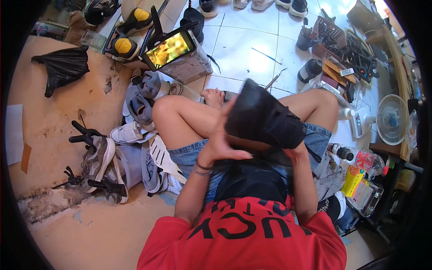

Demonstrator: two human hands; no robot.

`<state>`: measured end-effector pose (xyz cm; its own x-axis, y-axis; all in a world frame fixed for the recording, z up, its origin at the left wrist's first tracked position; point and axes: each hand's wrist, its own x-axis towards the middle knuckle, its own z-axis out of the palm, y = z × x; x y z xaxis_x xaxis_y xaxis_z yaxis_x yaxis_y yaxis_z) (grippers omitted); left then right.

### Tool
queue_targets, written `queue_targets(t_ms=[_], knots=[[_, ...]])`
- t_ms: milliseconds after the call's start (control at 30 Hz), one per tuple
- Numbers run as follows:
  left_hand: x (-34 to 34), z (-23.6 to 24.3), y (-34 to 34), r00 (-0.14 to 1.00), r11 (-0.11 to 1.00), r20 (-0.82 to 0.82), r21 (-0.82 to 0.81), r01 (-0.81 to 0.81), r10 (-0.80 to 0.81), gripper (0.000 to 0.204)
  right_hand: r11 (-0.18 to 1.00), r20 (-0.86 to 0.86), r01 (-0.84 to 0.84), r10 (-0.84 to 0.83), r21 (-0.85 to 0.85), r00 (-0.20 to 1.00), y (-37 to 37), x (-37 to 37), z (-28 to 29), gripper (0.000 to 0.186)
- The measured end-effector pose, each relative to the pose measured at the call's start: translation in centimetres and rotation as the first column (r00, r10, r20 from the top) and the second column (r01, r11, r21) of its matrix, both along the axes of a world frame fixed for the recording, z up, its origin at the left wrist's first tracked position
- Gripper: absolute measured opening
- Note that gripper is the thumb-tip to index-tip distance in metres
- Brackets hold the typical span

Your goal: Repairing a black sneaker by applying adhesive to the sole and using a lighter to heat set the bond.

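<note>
A black shoe (254,110) is held up in front of my lap, tilted and smeared by motion. My right hand (297,150) grips its near right end from below; most of those fingers are hidden behind it. My left hand (221,143) is at the shoe's left side with the thumb stretched out and apart. Its blurred fingers reach up along the shoe's edge, and whether they press on it is hard to see. Black mesh material (249,182) lies across my lap over the denim shorts.
On the left are grey shoes (139,101) and clamped sneakers (99,162). A phone (168,49) playing video leans on a box (189,65). On the right stand a tool basket (330,33), a dark bottle (309,70), a scale (360,122), a fan (392,119) and a plastic bottle (369,162).
</note>
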<state>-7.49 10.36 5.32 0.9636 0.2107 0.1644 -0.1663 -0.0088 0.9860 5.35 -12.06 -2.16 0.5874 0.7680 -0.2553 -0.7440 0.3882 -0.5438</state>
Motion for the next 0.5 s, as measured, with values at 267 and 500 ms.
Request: queue_targets(t_ms=[267,500], knots=[[-0.1,4.3,3.3,0.968,0.987,0.200,0.030,-0.159,0.150,0.080,0.995,0.428,-0.102,0.090,0.006,0.899,3.8,-1.3,0.8,0.058],[-0.3,6.6,2.0,0.963,0.918,0.249,0.347,-0.191,0.106,0.078,0.979,0.043,-0.093,0.087,0.179,0.995,2.4,-2.2,-1.5,0.043]])
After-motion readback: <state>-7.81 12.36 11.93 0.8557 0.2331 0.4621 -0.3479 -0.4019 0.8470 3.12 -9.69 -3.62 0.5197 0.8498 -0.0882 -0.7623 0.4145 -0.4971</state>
